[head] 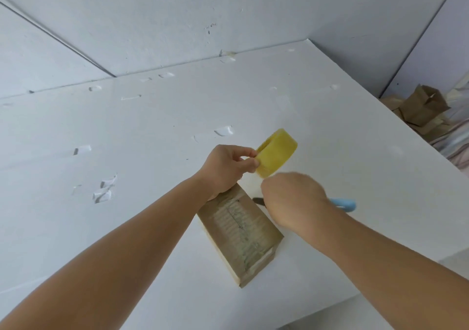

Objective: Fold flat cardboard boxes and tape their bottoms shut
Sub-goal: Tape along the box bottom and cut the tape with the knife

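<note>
We hold the roll of yellow tape [276, 152] up above the white table [152, 126] with our left hand [228, 170], thumb and fingertips pinching its near edge so the roll hangs free to turn. Lifting it clear of the table looks like a way of giving the strip room to come off.

Our right hand [294, 200] sits just below the roll with its back towards us, fingers curled under and out of sight. It is blurred, so we cannot say for sure whether it has the loose end of the tape; a faint clear sheen between roll and knuckles suggests a strip being drawn down, and we would judge that as likely rather than certain.

The cardboard box [241, 236] stands on the table right under both wrists, bottom side up, with shiny tape already lying along the seam of its closed flaps. Keeping it directly beneath the roll means a fresh strip can go straight down onto it. We take it that the bottom is partly sealed and another strip is in preparation.

The scissors [345, 204], with a light blue handle and a dark blade tip, lie on the table behind the right hand, close enough to reach for the cut.

Off to the far right, beyond the table edge, a heap of other brown boxes [421, 114] rests on the floor
</note>
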A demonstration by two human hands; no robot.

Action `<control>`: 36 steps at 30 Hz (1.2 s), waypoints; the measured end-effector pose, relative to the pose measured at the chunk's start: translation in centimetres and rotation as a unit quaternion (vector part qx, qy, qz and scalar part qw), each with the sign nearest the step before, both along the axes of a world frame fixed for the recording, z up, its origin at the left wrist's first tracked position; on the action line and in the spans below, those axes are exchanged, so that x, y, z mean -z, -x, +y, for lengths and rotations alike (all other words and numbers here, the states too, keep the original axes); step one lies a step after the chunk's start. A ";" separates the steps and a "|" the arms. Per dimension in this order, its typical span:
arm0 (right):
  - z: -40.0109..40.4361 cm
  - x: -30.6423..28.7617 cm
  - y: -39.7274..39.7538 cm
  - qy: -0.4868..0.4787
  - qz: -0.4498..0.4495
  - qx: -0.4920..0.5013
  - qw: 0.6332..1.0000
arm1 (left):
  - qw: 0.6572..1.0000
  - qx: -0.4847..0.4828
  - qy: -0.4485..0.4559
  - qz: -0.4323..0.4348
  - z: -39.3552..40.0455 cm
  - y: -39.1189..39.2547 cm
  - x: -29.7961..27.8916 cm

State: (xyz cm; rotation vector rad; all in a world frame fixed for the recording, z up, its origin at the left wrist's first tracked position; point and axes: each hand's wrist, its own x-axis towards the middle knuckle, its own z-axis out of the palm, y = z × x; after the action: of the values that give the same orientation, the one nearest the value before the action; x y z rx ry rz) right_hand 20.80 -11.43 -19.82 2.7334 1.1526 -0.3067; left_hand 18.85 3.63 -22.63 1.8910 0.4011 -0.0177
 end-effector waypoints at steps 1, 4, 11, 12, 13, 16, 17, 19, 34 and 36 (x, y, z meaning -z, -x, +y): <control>-0.1 1.1 -0.3 0.011 0.017 -0.001 1.000 | 1.000 -0.003 0.008 -0.009 0.1 -0.1 0.0; -0.8 4.3 -1.9 -0.024 0.046 0.048 0.998 | 1.000 -0.014 0.009 -0.005 0.5 0.0 0.4; -2.7 9.5 -3.6 -0.081 0.079 0.136 0.984 | 0.998 -0.021 0.051 0.010 0.4 -0.1 0.2; -2.9 9.6 -3.7 -0.085 0.071 0.134 0.985 | 0.998 -0.022 0.055 0.015 0.5 -0.2 0.1; -2.9 9.4 -3.8 -0.105 0.075 0.140 0.982 | 0.998 -0.023 0.059 0.020 0.5 -0.2 0.1; -2.3 7.0 -3.5 -0.266 0.293 0.221 0.892 | 0.997 -0.025 0.066 0.032 0.6 -0.2 0.1; -1.9 5.9 -3.2 -0.309 0.396 0.236 0.832 | 0.997 -0.023 0.071 0.035 0.7 -0.3 0.1; -0.9 4.7 -2.3 -0.351 0.515 0.243 0.743 | 0.995 -0.013 0.088 0.042 0.8 -0.2 0.0; 1.5 5.5 0.8 -0.481 0.523 0.383 0.590 | 0.982 -0.127 0.120 -0.075 0.8 0.3 -0.3; 1.4 5.5 1.0 -0.488 0.534 0.379 0.577 | 0.972 -0.156 0.131 -0.114 1.0 0.8 -0.8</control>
State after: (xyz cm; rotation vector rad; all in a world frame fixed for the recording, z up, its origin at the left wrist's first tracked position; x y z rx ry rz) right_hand 19.80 -9.99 -25.33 3.9058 -0.1835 -2.3113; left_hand 18.06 4.62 -21.81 1.5334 0.5081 0.3390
